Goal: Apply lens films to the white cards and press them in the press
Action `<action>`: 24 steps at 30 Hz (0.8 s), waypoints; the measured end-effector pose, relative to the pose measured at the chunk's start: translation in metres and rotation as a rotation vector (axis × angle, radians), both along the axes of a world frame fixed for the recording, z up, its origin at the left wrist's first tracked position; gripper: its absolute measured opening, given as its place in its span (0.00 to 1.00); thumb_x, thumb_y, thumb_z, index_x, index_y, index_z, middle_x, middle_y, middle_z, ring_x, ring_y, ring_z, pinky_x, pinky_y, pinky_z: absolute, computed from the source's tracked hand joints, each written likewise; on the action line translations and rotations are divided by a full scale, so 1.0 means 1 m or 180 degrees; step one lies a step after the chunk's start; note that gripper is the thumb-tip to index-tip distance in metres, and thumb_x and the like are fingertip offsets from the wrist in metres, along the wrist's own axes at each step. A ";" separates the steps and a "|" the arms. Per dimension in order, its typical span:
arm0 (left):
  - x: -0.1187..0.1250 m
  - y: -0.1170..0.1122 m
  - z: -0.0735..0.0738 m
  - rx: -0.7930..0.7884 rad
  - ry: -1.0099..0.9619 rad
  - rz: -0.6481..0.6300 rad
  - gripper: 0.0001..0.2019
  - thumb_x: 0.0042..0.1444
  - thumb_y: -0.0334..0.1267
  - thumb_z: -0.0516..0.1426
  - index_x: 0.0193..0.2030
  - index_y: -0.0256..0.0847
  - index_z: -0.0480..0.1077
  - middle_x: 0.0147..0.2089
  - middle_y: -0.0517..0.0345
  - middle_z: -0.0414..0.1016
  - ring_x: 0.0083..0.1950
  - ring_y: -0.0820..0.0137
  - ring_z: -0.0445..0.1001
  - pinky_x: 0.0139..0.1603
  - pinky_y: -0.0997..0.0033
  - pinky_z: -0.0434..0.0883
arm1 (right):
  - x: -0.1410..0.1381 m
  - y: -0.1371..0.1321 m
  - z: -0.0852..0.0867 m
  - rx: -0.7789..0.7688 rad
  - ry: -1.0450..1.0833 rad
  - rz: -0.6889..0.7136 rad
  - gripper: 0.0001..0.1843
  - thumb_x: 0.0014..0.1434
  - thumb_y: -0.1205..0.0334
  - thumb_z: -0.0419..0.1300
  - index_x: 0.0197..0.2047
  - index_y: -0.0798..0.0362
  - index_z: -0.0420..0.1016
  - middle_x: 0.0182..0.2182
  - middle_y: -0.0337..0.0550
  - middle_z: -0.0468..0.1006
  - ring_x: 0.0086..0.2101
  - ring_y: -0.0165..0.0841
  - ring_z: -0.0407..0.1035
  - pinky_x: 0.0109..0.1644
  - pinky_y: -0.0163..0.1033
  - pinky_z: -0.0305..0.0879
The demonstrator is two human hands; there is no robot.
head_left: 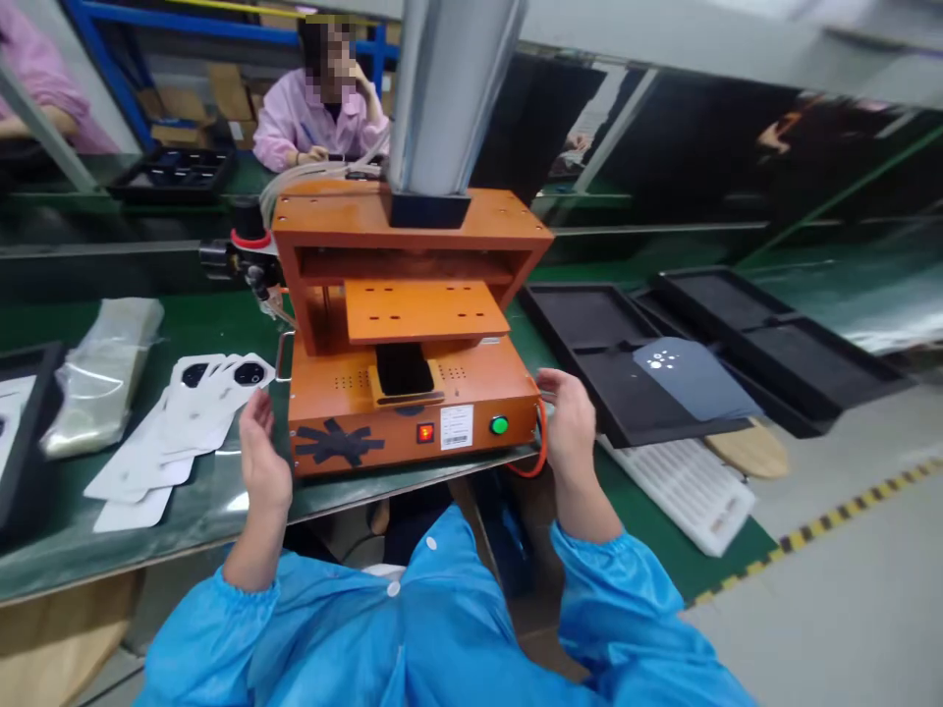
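An orange tabletop press (416, 412) with a lit red switch (425, 433) and a green button (500, 424) stands in front of me. A dark pad lies in its fixture (405, 370), below the raised orange plate (425, 310). My left hand (265, 460) is beside the press's left front corner, fingers stretched out, with nothing in it. My right hand (572, 422) is at the right front corner, fingers apart and loosely bent, by an orange hose (543, 442); it holds nothing visible. Whether either hand touches the housing, I cannot tell.
White phone back covers (158, 447) lie fanned out on the left, near a plastic-wrapped stack (107, 368) and a black tray (45, 442). On the right, dark back covers (696, 381) rest on black trays (589, 339) above a white slotted rack (685, 486). A co-worker (320, 123) sits opposite.
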State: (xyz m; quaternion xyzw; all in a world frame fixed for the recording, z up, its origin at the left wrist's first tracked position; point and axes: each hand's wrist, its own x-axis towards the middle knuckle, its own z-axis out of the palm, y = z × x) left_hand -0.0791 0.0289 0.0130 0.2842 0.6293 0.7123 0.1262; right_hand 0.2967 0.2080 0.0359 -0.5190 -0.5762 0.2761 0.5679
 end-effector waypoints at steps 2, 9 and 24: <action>0.002 0.008 0.000 -0.0008 -0.0140 0.0034 0.39 0.72 0.71 0.45 0.71 0.41 0.70 0.73 0.40 0.72 0.76 0.57 0.70 0.81 0.52 0.61 | -0.005 0.009 -0.001 -0.0152 -0.0202 0.0296 0.33 0.72 0.31 0.50 0.51 0.50 0.82 0.50 0.52 0.83 0.51 0.45 0.77 0.61 0.56 0.71; 0.012 0.017 0.008 0.0286 -0.0157 0.0384 0.38 0.71 0.70 0.47 0.66 0.39 0.74 0.67 0.42 0.78 0.72 0.56 0.74 0.79 0.53 0.64 | -0.012 0.017 -0.015 -0.0471 -0.0162 0.0460 0.41 0.70 0.24 0.48 0.58 0.52 0.81 0.56 0.56 0.83 0.56 0.50 0.77 0.64 0.58 0.70; 0.012 0.000 0.025 -0.1477 -0.0333 0.0825 0.39 0.70 0.68 0.47 0.53 0.34 0.84 0.44 0.43 0.88 0.49 0.52 0.87 0.59 0.51 0.81 | -0.009 0.023 -0.026 -0.1492 0.0836 0.0785 0.45 0.57 0.19 0.64 0.63 0.43 0.83 0.67 0.44 0.78 0.70 0.52 0.67 0.79 0.58 0.57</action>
